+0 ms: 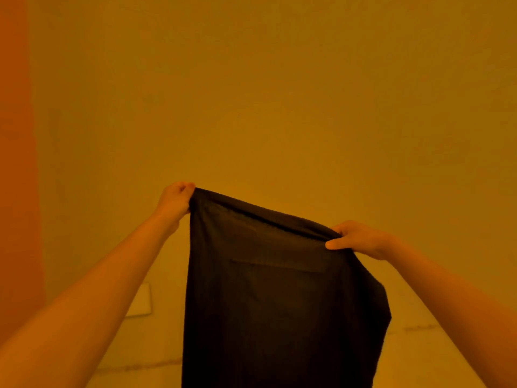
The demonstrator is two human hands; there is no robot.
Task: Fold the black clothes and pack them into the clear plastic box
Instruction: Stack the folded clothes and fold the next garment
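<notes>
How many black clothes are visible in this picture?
1. The black garment hangs in the centre, its top edge held by the left hand and right hand. Others may be outside the view.

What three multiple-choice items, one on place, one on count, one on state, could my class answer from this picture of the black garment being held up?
1. Where does the left hand grip the black garment?
A. its upper left corner
B. its bottom hem
C. its middle

2. How many hands hold it?
A. none
B. one
C. two

3. The garment is:
A. lying flat
B. hanging down
C. rolled into a ball

Answers: 1 A, the fingers curl round the top corner; 2 C, the right hand pinches the other top corner; 3 B, the cloth drops below both hands.
</notes>
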